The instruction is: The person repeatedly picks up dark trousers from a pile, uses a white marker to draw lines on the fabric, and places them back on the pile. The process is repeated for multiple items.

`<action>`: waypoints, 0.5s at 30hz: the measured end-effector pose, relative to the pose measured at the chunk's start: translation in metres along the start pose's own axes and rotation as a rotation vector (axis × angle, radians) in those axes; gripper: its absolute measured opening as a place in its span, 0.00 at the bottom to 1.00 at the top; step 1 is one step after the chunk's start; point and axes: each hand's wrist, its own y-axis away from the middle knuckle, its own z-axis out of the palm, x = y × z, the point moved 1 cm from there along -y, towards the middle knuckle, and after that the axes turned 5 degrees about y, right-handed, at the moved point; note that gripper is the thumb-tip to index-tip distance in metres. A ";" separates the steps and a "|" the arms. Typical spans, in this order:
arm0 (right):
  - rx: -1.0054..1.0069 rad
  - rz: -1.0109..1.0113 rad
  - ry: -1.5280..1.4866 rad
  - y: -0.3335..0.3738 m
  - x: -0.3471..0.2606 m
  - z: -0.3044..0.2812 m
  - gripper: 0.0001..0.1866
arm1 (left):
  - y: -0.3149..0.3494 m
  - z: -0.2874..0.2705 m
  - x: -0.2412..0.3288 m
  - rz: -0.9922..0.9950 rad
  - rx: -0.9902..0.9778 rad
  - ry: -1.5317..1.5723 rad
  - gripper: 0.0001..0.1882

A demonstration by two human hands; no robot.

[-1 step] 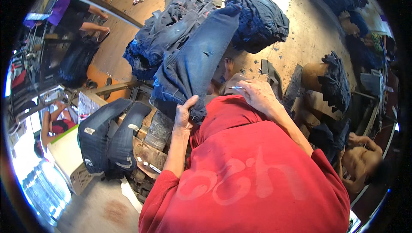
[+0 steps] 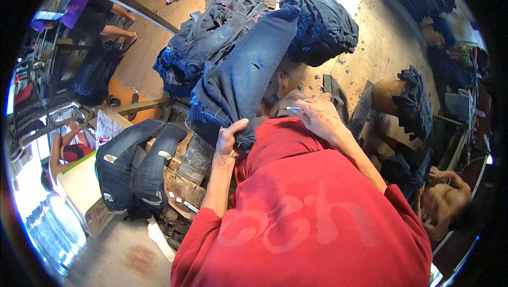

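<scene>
A blue denim jeans leg (image 2: 248,65) stretches away from me, with a small torn spot near its middle. My left hand (image 2: 228,138) is closed on its near end, thumb on top. The far end lies between two denim heaps, a loose pile (image 2: 206,38) at left and a rounded bundle (image 2: 323,25) at right. My right hand (image 2: 320,116) is closed near my lap, apart from the jeans. A slim whitish stick (image 2: 292,108) juts out from its fingers; its kind is too small to make out.
Two dark jeans legs (image 2: 120,166) with pale labels hang over a bench at left. Denim pieces (image 2: 414,108) drape over a brown drum (image 2: 385,95) at right. Other people are around: one bare-backed person (image 2: 443,199) at lower right, another in purple (image 2: 74,12) at upper left.
</scene>
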 end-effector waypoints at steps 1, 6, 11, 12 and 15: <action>-0.006 -0.008 0.011 -0.001 -0.002 -0.001 0.08 | 0.003 -0.002 0.001 -0.021 -0.067 -0.005 0.04; -0.123 0.004 0.062 -0.007 -0.005 -0.007 0.09 | 0.008 -0.011 0.001 -0.015 -0.077 -0.026 0.04; -0.118 0.008 0.029 -0.013 -0.006 -0.010 0.09 | 0.004 -0.018 -0.003 -0.025 -0.065 0.009 0.05; -0.112 0.003 0.031 -0.013 -0.007 -0.010 0.09 | 0.003 -0.020 -0.003 -0.027 -0.077 0.000 0.06; -0.134 -0.002 0.069 -0.014 -0.008 -0.010 0.09 | 0.001 -0.021 0.002 -0.032 -0.111 -0.015 0.07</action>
